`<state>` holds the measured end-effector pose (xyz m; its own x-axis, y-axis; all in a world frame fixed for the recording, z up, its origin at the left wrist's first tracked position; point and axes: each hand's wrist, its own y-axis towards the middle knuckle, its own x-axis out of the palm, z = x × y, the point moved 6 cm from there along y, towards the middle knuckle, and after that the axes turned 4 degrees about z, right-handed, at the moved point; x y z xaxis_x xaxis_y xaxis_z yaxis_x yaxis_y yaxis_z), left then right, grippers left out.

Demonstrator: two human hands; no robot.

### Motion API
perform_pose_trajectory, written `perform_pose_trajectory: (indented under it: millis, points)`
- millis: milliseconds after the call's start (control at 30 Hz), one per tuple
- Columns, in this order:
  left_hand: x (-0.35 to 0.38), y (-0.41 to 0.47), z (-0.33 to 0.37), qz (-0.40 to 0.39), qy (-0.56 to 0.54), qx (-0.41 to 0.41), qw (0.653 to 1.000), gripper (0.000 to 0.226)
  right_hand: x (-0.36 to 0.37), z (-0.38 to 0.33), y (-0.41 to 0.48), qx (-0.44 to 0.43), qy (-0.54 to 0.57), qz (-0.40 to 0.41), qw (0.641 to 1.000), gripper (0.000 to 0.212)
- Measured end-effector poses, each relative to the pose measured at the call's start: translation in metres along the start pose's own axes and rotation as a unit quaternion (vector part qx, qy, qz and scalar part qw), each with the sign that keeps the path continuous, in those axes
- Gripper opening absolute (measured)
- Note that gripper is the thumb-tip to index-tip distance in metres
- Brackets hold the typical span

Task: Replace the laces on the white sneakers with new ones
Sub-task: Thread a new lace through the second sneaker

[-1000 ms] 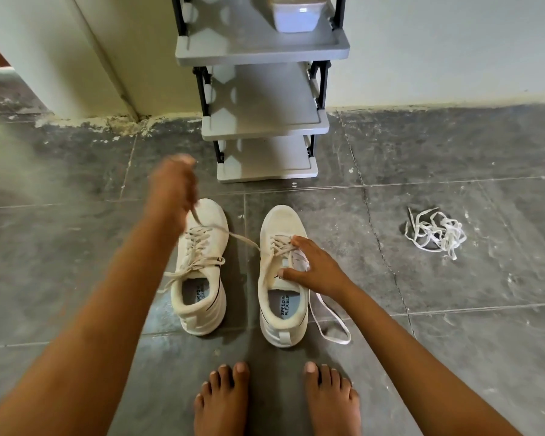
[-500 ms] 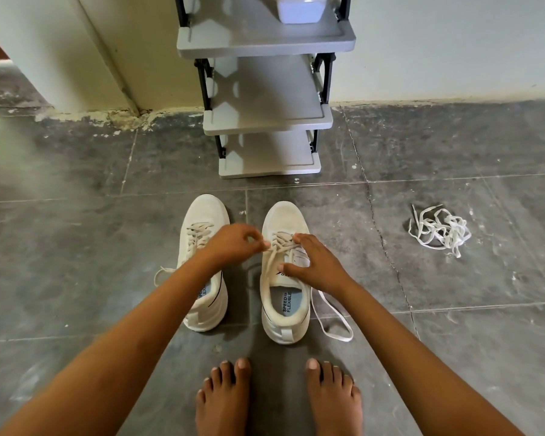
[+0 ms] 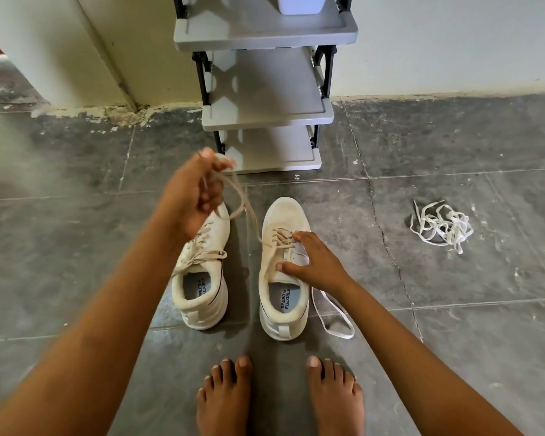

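Note:
Two white sneakers stand side by side on the dark floor, toes away from me. The left sneaker [image 3: 202, 278] is fully laced with a beige lace. My left hand [image 3: 192, 190] is raised above it and grips a beige lace [image 3: 249, 212] that runs down to the eyelets of the right sneaker [image 3: 282, 215]. My right hand [image 3: 312, 262] rests on the right sneaker's tongue and side, thumb near the collar, holding it down. A white lace end [image 3: 334, 319] loops on the floor right of that sneaker. A tangled pile of white laces [image 3: 441, 225] lies further right.
A grey three-tier shoe rack [image 3: 265, 108] with black posts stands against the wall just beyond the sneakers, a white box on its top shelf. My bare feet [image 3: 277, 394] are at the bottom centre. Grey tiled floor spreads on both sides.
My left hand went from the right sneaker's eyelets up and to the left, drawing the beige lace out with it. My right hand stayed on the right sneaker.

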<state>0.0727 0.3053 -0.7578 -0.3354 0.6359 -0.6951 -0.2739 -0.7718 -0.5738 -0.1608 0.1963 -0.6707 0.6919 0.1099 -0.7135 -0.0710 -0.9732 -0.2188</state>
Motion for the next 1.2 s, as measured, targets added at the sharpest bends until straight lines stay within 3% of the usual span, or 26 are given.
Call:
perform_pose_trajectory:
  millis: [67, 133, 200, 267, 333, 533, 633, 700, 767, 933, 1067, 1200]
  points:
    - [0.004, -0.009, 0.009, 0.002, 0.076, 0.056, 0.995, 0.044, 0.0, 0.001, 0.0, 0.002, -0.002, -0.002, 1.0, 0.08]
    - [-0.065, 0.015, 0.048, 0.095, 0.09, 0.082, 0.988, 0.044, 0.001, 0.001, 0.001, 0.002, 0.0, -0.002, 1.0, 0.08]
    - [-0.139, 0.054, 0.11, 0.108, -0.033, 0.105, 0.988, 0.038, 0.001, 0.001, 0.001, 0.001, 0.003, 0.001, 1.0, 0.081]
    - [-0.183, 0.071, 0.134, 0.094, -0.041, 0.102, 0.989, 0.03, 0.001, 0.001, 0.001, 0.0, 0.009, 0.002, 1.0, 0.081]
    - [-0.179, 0.079, 0.144, 0.09, 0.013, 0.108, 0.99, 0.021, 0.001, 0.002, -0.001, 0.0, 0.018, 0.003, 1.0, 0.08]
    - [-0.176, 0.076, 0.134, 0.133, -0.115, 0.087, 0.981, 0.017, 0.0, 0.002, -0.002, 0.002, 0.026, 0.001, 1.0, 0.08]
    - [-0.187, 0.072, 0.127, 0.167, -0.102, 0.078, 0.978, 0.026, -0.003, 0.002, -0.005, 0.0, 0.012, 0.01, 1.0, 0.082]
    - [-0.196, 0.069, 0.127, 0.182, -0.098, 0.076, 0.975, 0.03, -0.008, 0.0, -0.012, -0.014, -0.014, 0.057, 0.998, 0.08]
    - [-0.201, 0.064, 0.134, 0.207, -0.08, 0.107, 0.969, 0.03, -0.016, -0.003, -0.021, -0.027, -0.008, 0.132, 0.991, 0.065]
    - [-0.193, 0.058, 0.155, 0.211, 0.006, 0.189, 0.959, 0.03, -0.016, -0.005, -0.035, 0.017, 0.078, 0.188, 0.979, 0.021]
    - [-0.176, 0.058, 0.165, 0.132, 0.023, 0.206, 0.969, 0.028, -0.013, 0.007, -0.04, 0.094, 0.167, 0.19, 0.963, 0.021]
    - [-0.162, 0.055, 0.171, 0.144, -0.059, 0.175, 0.972, 0.017, -0.006, 0.019, -0.041, 0.164, 0.347, 0.128, 0.914, 0.015]
